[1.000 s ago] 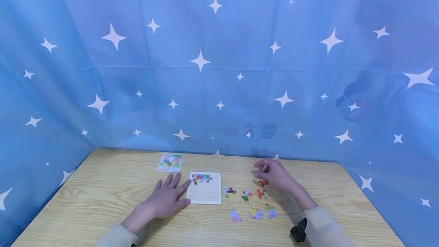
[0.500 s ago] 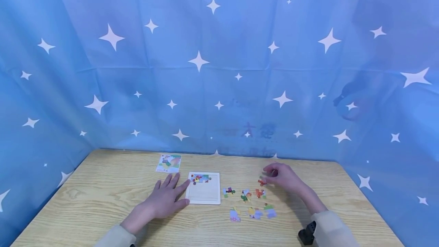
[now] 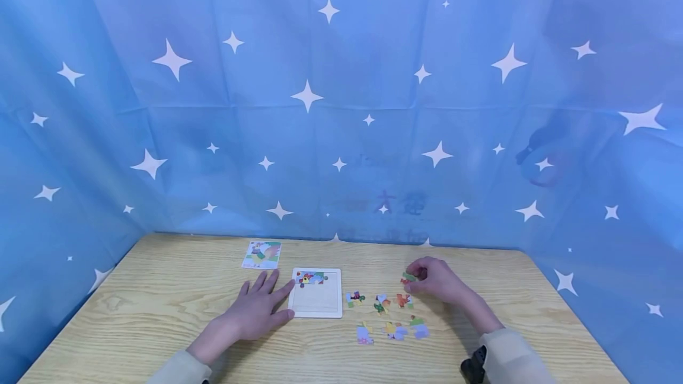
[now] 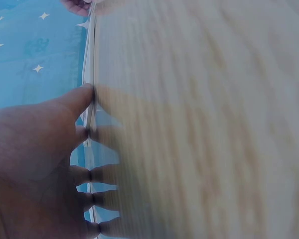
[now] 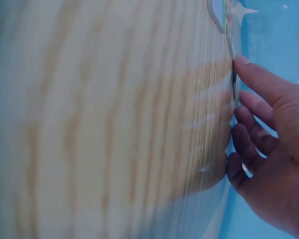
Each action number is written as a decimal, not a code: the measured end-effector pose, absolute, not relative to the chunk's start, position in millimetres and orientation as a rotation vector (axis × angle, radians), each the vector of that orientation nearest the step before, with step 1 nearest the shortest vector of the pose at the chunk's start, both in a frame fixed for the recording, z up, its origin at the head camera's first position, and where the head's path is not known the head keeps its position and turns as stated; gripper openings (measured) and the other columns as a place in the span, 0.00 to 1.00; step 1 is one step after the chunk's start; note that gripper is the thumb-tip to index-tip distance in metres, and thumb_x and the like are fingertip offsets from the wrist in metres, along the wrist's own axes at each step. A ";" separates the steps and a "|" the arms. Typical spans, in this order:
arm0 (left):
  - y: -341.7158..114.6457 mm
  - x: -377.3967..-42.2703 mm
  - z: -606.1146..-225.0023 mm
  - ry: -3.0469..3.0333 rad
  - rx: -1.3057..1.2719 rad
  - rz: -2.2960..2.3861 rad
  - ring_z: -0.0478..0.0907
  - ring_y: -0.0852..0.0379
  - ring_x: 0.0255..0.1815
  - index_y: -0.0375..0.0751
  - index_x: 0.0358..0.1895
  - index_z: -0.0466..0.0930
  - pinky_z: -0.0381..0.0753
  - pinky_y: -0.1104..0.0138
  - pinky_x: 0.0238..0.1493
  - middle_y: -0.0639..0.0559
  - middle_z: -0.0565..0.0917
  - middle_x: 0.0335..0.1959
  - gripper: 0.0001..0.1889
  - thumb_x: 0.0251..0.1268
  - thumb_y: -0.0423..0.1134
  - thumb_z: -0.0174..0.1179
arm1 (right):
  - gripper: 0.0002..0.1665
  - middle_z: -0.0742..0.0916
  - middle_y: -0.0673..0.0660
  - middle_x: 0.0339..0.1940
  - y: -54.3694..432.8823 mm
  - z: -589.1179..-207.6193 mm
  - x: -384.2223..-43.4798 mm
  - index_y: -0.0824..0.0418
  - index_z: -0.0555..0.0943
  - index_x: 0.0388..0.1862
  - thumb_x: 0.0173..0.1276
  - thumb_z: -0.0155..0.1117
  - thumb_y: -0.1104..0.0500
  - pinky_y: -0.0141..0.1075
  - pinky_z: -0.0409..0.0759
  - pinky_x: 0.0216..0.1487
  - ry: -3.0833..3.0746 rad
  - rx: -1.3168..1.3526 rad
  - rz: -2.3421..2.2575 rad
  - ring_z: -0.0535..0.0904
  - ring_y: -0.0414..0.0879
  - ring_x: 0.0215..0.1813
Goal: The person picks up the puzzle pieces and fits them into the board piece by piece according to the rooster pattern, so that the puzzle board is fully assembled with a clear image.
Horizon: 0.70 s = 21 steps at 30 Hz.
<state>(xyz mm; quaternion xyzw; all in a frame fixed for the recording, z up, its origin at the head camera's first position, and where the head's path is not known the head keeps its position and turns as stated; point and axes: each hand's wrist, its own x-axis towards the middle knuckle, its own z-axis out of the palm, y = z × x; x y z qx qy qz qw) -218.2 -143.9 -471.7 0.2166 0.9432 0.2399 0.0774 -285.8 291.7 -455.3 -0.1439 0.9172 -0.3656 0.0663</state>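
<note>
My left hand [image 3: 257, 312] lies on the table with its fingers spread, thumb and index finger touching the left edge of a white puzzle tray [image 3: 318, 304]. Joined pieces [image 3: 312, 278] fill part of the tray's top row. At the right, my right hand [image 3: 439, 280] pinches a red and green jigsaw piece [image 3: 408, 278] by its edges between thumb and index finger, at table level. The right wrist view shows the thumb [image 5: 261, 79] at the thin piece [image 5: 234, 82], the other fingers loosely bent.
Several loose pieces lie in two rows right of the tray, among them a dark red one [image 3: 355, 298], an orange one [image 3: 404, 300] and a lilac one [image 3: 365, 335]. A picture card [image 3: 262, 255] lies behind the left hand. A starry blue curtain [image 3: 341, 105] borders the table.
My right hand has moved right, then come down to the red and green piece and taken it between thumb and index finger. The left hand stays at the tray.
</note>
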 end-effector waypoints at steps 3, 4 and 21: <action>-143.7 -216.7 -469.7 2.823 0.647 0.720 0.41 0.27 0.80 0.46 0.80 0.63 0.41 0.27 0.70 0.29 0.52 0.81 0.37 0.77 0.63 0.50 | 0.21 0.82 0.55 0.41 291.0 -455.0 -285.8 0.68 0.84 0.50 0.61 0.79 0.61 0.40 0.77 0.41 2.767 -0.428 -1.102 0.75 0.48 0.41; -143.5 -216.2 -468.6 2.820 0.647 0.717 0.41 0.27 0.80 0.46 0.80 0.62 0.41 0.27 0.70 0.29 0.52 0.81 0.37 0.78 0.63 0.50 | 0.20 0.82 0.55 0.40 290.6 -454.7 -285.5 0.68 0.84 0.50 0.61 0.79 0.62 0.40 0.77 0.41 2.767 -0.423 -1.104 0.75 0.48 0.40; -138.1 -208.5 -451.0 2.813 0.606 0.680 0.44 0.26 0.80 0.43 0.79 0.64 0.44 0.27 0.70 0.29 0.54 0.80 0.35 0.78 0.57 0.55 | 0.15 0.84 0.53 0.36 286.0 -449.6 -286.2 0.65 0.84 0.51 0.66 0.73 0.65 0.38 0.80 0.36 2.740 -0.455 -1.146 0.78 0.47 0.38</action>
